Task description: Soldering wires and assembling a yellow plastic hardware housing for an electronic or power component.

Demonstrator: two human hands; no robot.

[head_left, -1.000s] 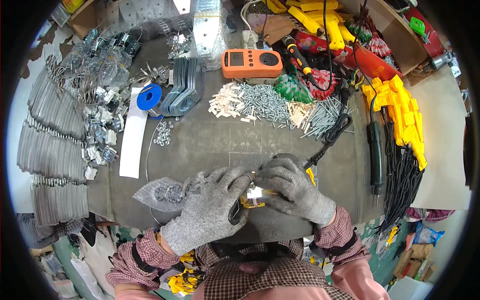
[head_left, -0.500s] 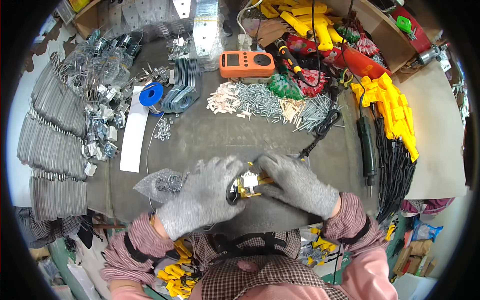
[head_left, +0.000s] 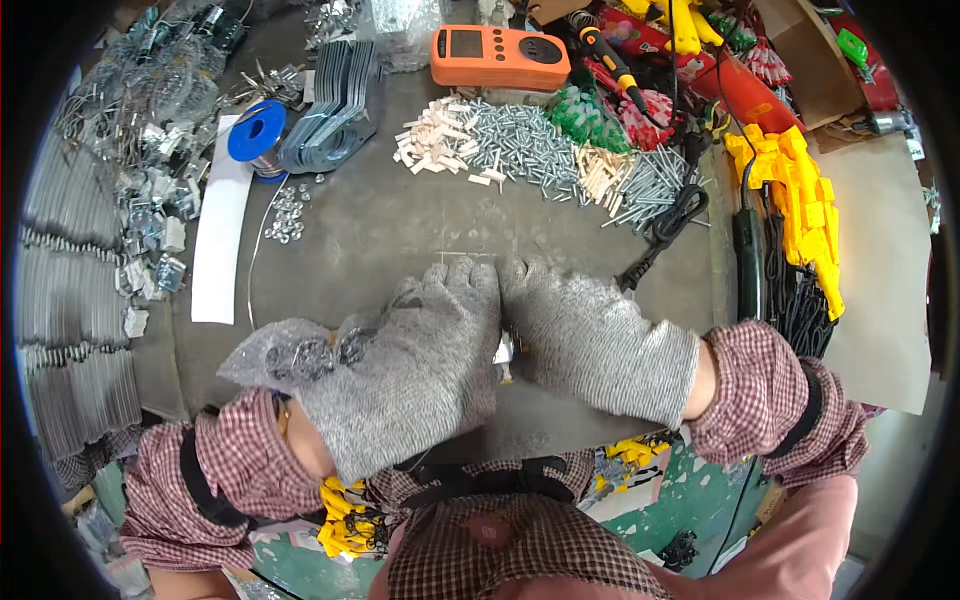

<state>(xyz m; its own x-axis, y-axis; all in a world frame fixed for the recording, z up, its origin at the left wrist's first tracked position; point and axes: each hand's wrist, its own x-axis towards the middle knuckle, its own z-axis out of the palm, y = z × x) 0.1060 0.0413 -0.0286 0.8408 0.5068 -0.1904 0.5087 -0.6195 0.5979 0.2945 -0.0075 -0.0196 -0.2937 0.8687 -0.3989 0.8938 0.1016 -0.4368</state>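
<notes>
Open: bare desk [head_left: 400, 225] ahead of both hands | Left: white strip [head_left: 222, 245], nuts [head_left: 285, 215], bubble-wrap bag [head_left: 290, 355] | Far: screw pile [head_left: 520, 145], orange meter [head_left: 500, 57] | Right: black cable [head_left: 665, 225], yellow parts [head_left: 800, 205] crowd edge

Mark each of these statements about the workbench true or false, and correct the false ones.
1. Both hands wear grey knit gloves. True: the left hand and the right hand are both gloved.
2. The hands are far apart on the bench. False: they are pressed together side by side over a small metal part, mostly hidden.
3. An orange meter lies at the far edge of the bench. True.
4. The blue spool sits to the person's right. False: it lies on the left, beside a white strip.
5. A pile of screws lies beyond the hands. True.
6. The yellow plastic parts lie under the left hand. False: they are at the right.
</notes>
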